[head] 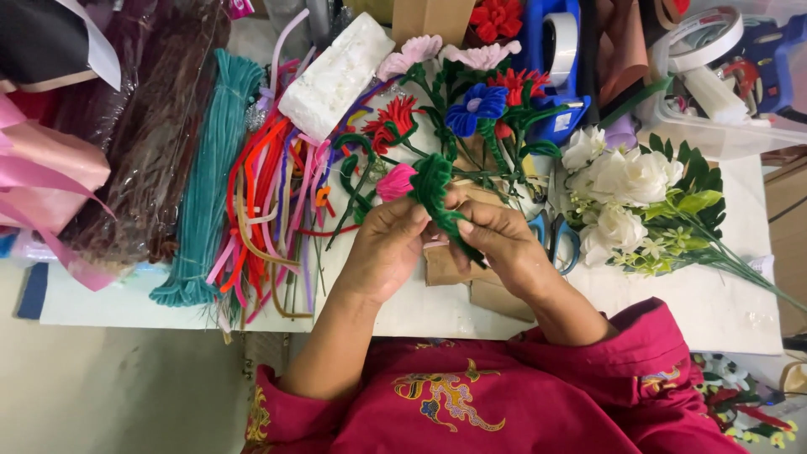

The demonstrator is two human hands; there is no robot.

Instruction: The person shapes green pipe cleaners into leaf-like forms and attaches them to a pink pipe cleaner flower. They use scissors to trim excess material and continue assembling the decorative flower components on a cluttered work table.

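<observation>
Presently left hand (388, 244) pinches the pink bud (395, 182); right hand (503, 244) grips the green pipe-cleaner stem (439, 195) below that bud. Judgement: wrap tight, coils touching, above the white table (672, 303).

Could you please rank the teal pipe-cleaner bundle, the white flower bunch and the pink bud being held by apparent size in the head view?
1. Teal pipe-cleaner bundle, the longest.
2. White flower bunch.
3. Pink bud, clearly smallest, at the left hand.

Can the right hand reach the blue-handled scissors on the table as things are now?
Probably yes: the scissors lie just beside the right hand with nothing between them, but that hand is pinching the green pipe cleaner and must release it first.
</observation>
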